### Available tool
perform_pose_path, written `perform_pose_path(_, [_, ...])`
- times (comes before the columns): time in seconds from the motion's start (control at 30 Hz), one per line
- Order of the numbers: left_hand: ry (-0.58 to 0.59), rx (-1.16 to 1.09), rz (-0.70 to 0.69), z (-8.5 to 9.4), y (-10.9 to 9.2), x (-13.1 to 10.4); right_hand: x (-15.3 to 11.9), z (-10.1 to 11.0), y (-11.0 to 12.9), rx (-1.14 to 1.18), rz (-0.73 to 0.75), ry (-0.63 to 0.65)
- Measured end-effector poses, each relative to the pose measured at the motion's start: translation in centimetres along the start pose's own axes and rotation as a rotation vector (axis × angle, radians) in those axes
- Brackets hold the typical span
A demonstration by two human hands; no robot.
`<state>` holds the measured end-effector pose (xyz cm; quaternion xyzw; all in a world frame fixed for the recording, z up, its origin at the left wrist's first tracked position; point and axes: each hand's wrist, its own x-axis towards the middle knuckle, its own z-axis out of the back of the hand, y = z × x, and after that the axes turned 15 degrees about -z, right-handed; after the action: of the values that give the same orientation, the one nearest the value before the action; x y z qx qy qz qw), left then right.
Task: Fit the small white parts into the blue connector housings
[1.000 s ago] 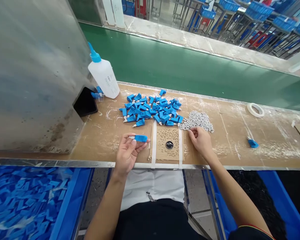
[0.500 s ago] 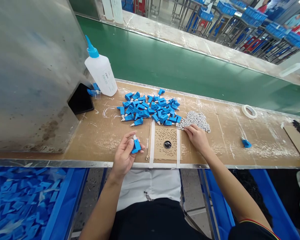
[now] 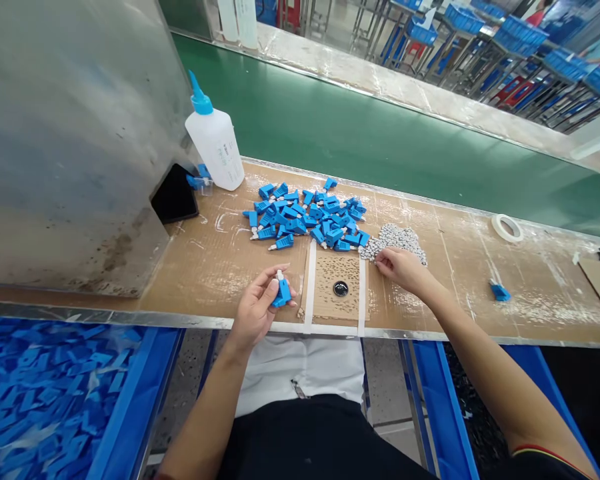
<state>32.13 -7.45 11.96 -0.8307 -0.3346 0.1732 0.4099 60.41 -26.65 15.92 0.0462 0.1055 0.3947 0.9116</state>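
Observation:
My left hand (image 3: 254, 312) is closed around a blue plastic part (image 3: 282, 295) with a white tip pointing up, held above the cardboard-covered bench (image 3: 210, 273). My right hand (image 3: 403, 268) has its thumb and fingers pinched together at the near left edge of a pile of small grey-white pieces (image 3: 399, 239). Whatever is between those fingertips is too small to make out. Between my hands, a small round dish of black liquid (image 3: 341, 288) rests on a speckled cardboard square (image 3: 333, 311) edged with white tape. Beyond it lies a heap of similar blue parts (image 3: 300, 217).
A white bottle with a blue nozzle (image 3: 215, 150) stands at the back left beside a metal box (image 3: 75, 153). To the right are a tape roll (image 3: 507, 228) and a single blue part (image 3: 500, 291). A blue bin (image 3: 130, 407) of blue parts sits below left. A green surface (image 3: 360, 127) runs behind.
The whole view has shifted slightly, so the bench things appear a little farther right. My right fingertips have shifted slightly at the pile's edge. My left hand keeps hold of the blue part.

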Motion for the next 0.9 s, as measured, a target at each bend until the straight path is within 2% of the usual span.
perform_pose_path(0.13, [0.008,-0.009,-0.007,-0.1,0.0,0.0,-0.7,0.0,0.4,0.024,-0.01,0.045])
perform_pose_path(0.3, [0.011,-0.007,0.004,-0.1,0.0,0.0,-2.3,-1.2,1.2,0.147,0.04,-0.021])
perform_pose_path(0.47, [0.003,-0.005,0.012,-0.1,0.0,-0.1,-3.1,-1.9,2.0,0.165,0.096,-0.073])
perform_pose_path(0.9, [0.022,0.008,-0.002,0.3,0.5,-0.2,-2.2,0.2,2.7,0.226,0.046,0.131])
